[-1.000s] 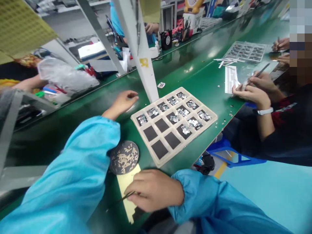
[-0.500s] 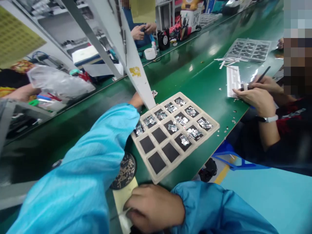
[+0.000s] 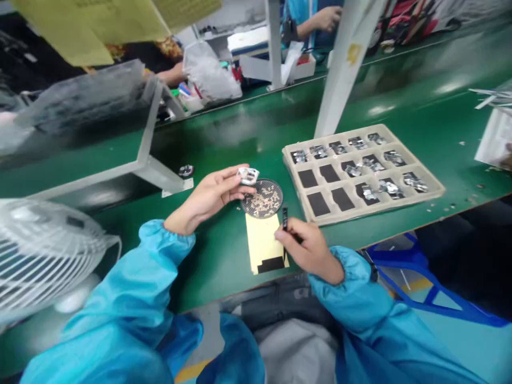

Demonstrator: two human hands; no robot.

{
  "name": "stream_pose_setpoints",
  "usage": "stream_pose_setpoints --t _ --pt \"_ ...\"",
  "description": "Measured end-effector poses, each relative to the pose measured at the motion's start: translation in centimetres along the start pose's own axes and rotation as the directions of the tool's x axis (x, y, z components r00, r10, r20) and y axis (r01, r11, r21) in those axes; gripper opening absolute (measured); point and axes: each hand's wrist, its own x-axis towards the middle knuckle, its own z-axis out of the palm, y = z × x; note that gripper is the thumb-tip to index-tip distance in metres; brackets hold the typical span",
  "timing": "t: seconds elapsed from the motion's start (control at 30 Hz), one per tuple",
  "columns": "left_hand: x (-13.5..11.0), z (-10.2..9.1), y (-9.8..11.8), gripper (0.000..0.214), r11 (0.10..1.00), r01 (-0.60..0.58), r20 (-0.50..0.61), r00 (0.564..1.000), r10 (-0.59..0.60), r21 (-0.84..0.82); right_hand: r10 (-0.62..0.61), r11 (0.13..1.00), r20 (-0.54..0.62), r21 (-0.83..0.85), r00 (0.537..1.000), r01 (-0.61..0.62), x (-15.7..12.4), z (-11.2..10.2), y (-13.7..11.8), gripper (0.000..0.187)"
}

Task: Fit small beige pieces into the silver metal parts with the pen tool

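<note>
My left hand (image 3: 214,197) grips a small white and silver electronic part (image 3: 248,175) between thumb and fingers, just above the far left rim of a round black dish (image 3: 250,209). Many tiny beige pieces (image 3: 264,201) lie in that dish. Closed around slim black tweezers (image 3: 285,217), my right hand (image 3: 310,246) hovers over the right side of a yellow paper sheet (image 3: 262,240). A black strip (image 3: 271,264) lies across the sheet's near end. Right of the dish, a beige compartment tray (image 3: 298,184) holds small circuit assemblies (image 3: 353,169) in most pockets; several left pockets show bare black pads.
A white post (image 3: 340,69) rises behind the tray. At left stand a white fan (image 3: 48,261) and a metal shelf frame (image 3: 150,128). A small dark round object (image 3: 186,170) lies near the frame's foot. A blue stool (image 3: 432,288) is at lower right. Other people's hands show across the bench.
My left hand has come back from beside the tray and post and now holds the white and silver part. The right hand now shows black tweezers. The view has swung left.
</note>
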Motion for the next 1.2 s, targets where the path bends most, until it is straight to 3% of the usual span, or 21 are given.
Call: stream_pose_setpoints --t 0.1,0.27,0.4,0.57,0.7,0.83,1.2 --pt "-4.4 -0.3 -2.4 0.053 0.996 0.086 0.062 0.995 -0.084 -0.027 0.116 0.986 -0.028 0.124 0.993 -0.112 0.1 0.3 0.5 0.031" --pt "-6.8 0.4 -4.7 0.035 0.982 0.021 0.077 0.996 -0.036 0.185 0.102 0.976 0.024 0.191 0.994 -0.105 0.4 0.8 1.0 0.023" --pt "-7.7 1.0 -4.8 0.029 0.941 -0.045 0.094 0.995 0.014 0.336 0.059 0.986 0.020 0.154 0.998 -0.061 0.2 0.7 0.8 0.016" --pt "-8.6 1.1 -5.4 0.025 0.771 -0.184 0.224 0.973 0.055 0.610 0.041 0.995 0.088 0.091 0.995 -0.049 0.0 0.5 0.4 0.020" --pt "-8.8 1.3 -5.7 0.028 0.680 -0.245 0.249 0.964 0.094 0.691 -0.020 1.000 0.176 0.001 0.984 0.020 0.3 0.4 0.2 0.021" --pt "-8.8 1.4 -5.7 0.029 0.665 -0.245 0.235 0.966 0.107 0.706 0.040 0.998 0.245 -0.055 0.969 -0.027 0.4 0.5 0.1 0.027" --pt "-8.9 2.3 -6.5 0.030 0.667 -0.194 0.144 0.981 0.129 0.720 0.033 0.998 0.242 -0.063 0.970 -0.018 0.4 0.3 -0.1 0.025"
